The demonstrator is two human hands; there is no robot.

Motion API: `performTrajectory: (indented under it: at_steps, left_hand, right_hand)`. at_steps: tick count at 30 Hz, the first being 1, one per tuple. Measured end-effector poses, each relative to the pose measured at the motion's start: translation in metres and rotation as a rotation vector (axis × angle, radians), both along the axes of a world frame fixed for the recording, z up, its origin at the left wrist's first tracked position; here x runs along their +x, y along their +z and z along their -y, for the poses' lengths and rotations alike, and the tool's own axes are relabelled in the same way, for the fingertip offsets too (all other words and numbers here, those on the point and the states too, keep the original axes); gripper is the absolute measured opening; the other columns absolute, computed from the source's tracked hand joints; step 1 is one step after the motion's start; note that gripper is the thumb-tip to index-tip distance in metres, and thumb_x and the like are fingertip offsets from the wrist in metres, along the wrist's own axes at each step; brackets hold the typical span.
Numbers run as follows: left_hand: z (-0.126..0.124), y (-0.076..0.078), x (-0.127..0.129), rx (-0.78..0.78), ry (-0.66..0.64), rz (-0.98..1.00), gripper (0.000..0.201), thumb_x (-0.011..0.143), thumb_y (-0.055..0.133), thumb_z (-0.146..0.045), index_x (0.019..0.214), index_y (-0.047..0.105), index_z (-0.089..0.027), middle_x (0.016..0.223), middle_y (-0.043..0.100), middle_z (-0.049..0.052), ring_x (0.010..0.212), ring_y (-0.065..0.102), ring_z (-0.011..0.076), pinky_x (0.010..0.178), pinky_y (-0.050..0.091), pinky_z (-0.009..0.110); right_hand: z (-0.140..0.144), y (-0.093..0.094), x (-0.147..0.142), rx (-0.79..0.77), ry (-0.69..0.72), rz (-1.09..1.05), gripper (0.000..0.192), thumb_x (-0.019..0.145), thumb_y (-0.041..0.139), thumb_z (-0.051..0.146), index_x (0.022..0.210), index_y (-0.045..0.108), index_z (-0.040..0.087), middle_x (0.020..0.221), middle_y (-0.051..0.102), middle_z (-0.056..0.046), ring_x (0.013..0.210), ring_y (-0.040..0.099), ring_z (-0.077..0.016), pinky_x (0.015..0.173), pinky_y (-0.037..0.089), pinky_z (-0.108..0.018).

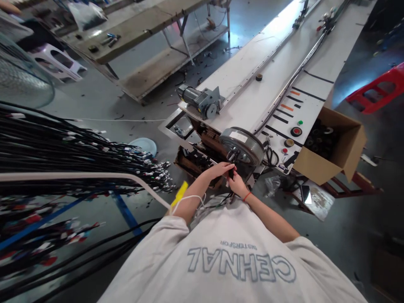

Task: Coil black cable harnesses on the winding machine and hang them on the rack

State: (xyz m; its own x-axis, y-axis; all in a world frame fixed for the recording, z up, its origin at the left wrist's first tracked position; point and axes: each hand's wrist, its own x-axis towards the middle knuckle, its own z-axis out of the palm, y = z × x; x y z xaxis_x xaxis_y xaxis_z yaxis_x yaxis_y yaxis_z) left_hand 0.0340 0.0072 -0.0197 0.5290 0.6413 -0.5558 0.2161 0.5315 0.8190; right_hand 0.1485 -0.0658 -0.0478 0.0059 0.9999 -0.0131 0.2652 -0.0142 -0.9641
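My left hand (222, 169) and my right hand (237, 185) meet in front of my waist, fingers closed together. Between them shows a small dark piece (231, 173), too small and hidden to name. Just beyond the fingertips, a big grey round drum or reel (243, 143) with a white label sits at the near end of the long white bench (249, 101). Thin wires (217, 201) lie below the hands, against my shirt. A red band circles my right wrist.
A motor (195, 99) is mounted at the bench's left corner. Bundled black cables with connectors (78, 147) hang at left. On the right stand a cardboard box (328, 168) of dark rolls, a stool with a phone (306, 194) and a red stool (378, 88).
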Motion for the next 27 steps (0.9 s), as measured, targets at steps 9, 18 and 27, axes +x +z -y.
performTrajectory:
  at_steps: [9,18,27]
  left_hand:
    - [0.013,-0.002,-0.008,0.024,0.234,0.028,0.051,0.074,0.068,-0.063,0.087,0.066,-0.013,0.067,0.063,0.000,0.061,0.059,0.0149,0.061,0.045,0.026]
    - [0.079,-0.017,-0.014,-0.051,0.327,0.176,0.065,0.066,0.069,-0.075,0.085,0.061,-0.013,0.073,0.060,0.001,0.077,0.059,0.0165,0.076,0.047,0.030]
    - [0.083,-0.012,-0.009,0.269,0.341,-0.098,0.060,0.086,0.041,-0.074,0.079,0.057,-0.016,0.064,0.051,-0.001,0.064,0.048,0.0131,0.065,0.041,0.026]
  right_hand:
    - [0.006,0.063,0.097,0.127,-0.075,0.234,0.031,0.092,0.049,0.044,0.106,0.066,0.022,0.106,0.067,-0.010,0.099,0.064,-0.0262,0.089,0.051,-0.041]
    - [-0.076,0.000,0.255,-0.551,-0.969,0.295,0.069,0.071,0.075,0.057,0.112,0.060,0.004,0.118,0.062,-0.028,0.118,0.055,-0.0397,0.102,0.042,-0.048]
    - [-0.073,-0.005,0.241,-0.479,-1.006,0.397,0.069,0.076,0.071,0.059,0.115,0.058,0.003,0.124,0.059,-0.030,0.122,0.054,-0.0396,0.104,0.042,-0.046]
